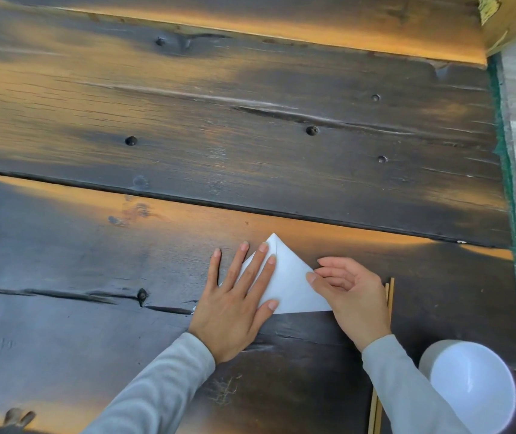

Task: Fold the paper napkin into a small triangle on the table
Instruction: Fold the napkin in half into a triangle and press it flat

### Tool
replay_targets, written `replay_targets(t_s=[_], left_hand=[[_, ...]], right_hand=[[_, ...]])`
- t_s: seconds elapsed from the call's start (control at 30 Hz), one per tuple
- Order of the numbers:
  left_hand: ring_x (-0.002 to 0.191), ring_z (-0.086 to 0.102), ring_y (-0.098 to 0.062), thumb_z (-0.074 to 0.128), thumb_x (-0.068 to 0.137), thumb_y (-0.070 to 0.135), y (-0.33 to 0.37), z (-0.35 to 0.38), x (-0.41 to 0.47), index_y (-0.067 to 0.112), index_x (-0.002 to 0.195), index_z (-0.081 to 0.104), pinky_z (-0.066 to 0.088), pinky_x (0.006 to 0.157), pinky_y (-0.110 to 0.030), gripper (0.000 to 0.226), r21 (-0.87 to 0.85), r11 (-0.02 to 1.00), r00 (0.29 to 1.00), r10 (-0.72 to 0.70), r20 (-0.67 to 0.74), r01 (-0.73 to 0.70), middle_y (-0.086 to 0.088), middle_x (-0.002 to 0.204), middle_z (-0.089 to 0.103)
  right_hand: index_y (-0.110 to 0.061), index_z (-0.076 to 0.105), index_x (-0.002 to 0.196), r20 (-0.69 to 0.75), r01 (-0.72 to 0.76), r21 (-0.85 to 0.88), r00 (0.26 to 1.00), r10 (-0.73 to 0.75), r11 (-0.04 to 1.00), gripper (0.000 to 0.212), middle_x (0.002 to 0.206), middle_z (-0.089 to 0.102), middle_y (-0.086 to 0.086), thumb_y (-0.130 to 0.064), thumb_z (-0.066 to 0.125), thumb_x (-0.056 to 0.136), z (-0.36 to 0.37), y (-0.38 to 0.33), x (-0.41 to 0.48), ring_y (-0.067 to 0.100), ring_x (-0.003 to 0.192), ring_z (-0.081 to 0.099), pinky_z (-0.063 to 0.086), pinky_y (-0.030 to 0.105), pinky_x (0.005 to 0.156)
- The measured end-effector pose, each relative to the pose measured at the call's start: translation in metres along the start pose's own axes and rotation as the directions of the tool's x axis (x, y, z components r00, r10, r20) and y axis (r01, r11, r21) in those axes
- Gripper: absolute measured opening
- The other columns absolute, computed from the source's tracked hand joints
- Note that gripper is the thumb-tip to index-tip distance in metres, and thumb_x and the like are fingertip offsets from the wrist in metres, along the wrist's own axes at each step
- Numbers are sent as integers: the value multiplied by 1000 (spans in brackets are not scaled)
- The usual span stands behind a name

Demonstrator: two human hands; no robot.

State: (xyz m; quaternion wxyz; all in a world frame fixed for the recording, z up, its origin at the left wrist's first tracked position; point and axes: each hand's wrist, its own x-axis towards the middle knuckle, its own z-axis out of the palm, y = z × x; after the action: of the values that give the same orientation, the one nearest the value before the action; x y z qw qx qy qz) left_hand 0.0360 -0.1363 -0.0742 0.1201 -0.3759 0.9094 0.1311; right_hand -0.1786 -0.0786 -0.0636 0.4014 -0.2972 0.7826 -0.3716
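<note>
Your left hand (pixel 234 303) lies flat and spread on the napkin (pixel 284 283), pinning its left half near the tabletop's (pixel 187 120) front right edge. Your right hand (pixel 349 296) pinches the right corner. Keep that palm firm, align edges, then run the crease sharp.

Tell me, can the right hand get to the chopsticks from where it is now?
Probably yes. The chopsticks lie on the table right beside the right hand, nothing between them. But that hand is pinching the napkin corner, so it would have to let go, leaving only the left hand pressing the napkin flat.
</note>
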Motion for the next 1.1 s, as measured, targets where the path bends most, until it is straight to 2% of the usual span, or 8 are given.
replay_targets(t_s=[0.13, 0.2, 0.27, 0.33, 0.4, 0.57, 0.83, 1.1], left_hand=[[154, 15, -34, 8, 105, 54, 0, 2, 0, 17, 160, 21, 22, 117, -68, 67, -17, 1000, 999, 7, -34, -8, -8, 168, 17], [155, 15, -34, 13, 106, 51, -2, 6, 0, 16, 160, 21, 22, 117, -68, 64, -14, 1000, 999, 17, -51, -17, -8, 169, 16], [155, 11, -35, 15, 106, 49, -3, 10, 0, 15, 160, 17, 20, 117, -68, 64, 5, 1000, 998, 25, -52, -25, -8, 169, 11], [156, 3, -36, 16, 106, 49, -4, 14, 0, 16, 161, 11, 15, 117, -69, 64, 44, 998, 999, 34, -41, -32, -10, 170, 3], [156, 1, -37, 15, 107, 48, -5, 16, 1, 15, 161, 9, 14, 118, -70, 64, 66, 997, 999, 38, -39, -35, -11, 170, 1], [155, 11, -34, 7, 107, 46, -5, 12, 0, 13, 160, 18, 19, 117, -69, 63, 19, 999, 998, 27, -57, -26, -9, 169, 13], [156, 11, -29, 12, 107, 45, -6, 15, -2, 14, 161, 13, 14, 120, -67, 62, -1, 1000, 991, 1, -131, -1, -8, 170, 10], [155, 17, -32, 22, 104, 40, -41, 21, -28, 10, 158, 24, 8, 119, -70, 63, -6, 960, 942, -275, -192, 279, -10, 168, 19]], right_hand=[[-20, 73, 102, -297, 190, -235, 920, -256, 953, 15, 92, 73, -12, -24, 77, 89, 11, -8, -21, -11, 90, 62, 42, -2, 82], [-18, 71, 114, -208, 376, -345, 863, -460, 860, 21, 113, 68, -10, -27, 69, 95, 24, -8, -37, -9, 109, 55, 45, 15, 98], [-15, 58, 138, 50, 523, -378, 835, -548, 764, 44, 145, 55, -3, -37, 60, 100, 41, -4, -52, 4, 139, 41, 31, 34, 119], [-14, 29, 158, 280, 582, -487, 810, -515, 651, 69, 168, 22, 1, -54, 42, 104, 57, 4, -63, 13, 155, 15, 4, 42, 127], [-10, 15, 161, 358, 573, -623, 814, -457, 532, 81, 170, 7, 5, -65, 29, 102, 65, 14, -69, 20, 157, 6, -3, 50, 125], [-6, 22, 159, 320, 421, -792, 903, -287, 442, 95, 168, 16, 13, -77, 19, 96, 57, 31, -63, 31, 155, 12, 6, 63, 122], [-10, 13, 161, 237, 298, -859, 952, -192, 417, 97, 170, 7, 9, -79, 13, 93, 33, 38, -55, 29, 155, 2, 6, 60, 123], [-11, 18, 160, 225, 299, -862, 949, -219, 410, 97, 170, 12, 9, -80, 18, 93, 36, 42, -54, 30, 155, 7, 5, 59, 123]])
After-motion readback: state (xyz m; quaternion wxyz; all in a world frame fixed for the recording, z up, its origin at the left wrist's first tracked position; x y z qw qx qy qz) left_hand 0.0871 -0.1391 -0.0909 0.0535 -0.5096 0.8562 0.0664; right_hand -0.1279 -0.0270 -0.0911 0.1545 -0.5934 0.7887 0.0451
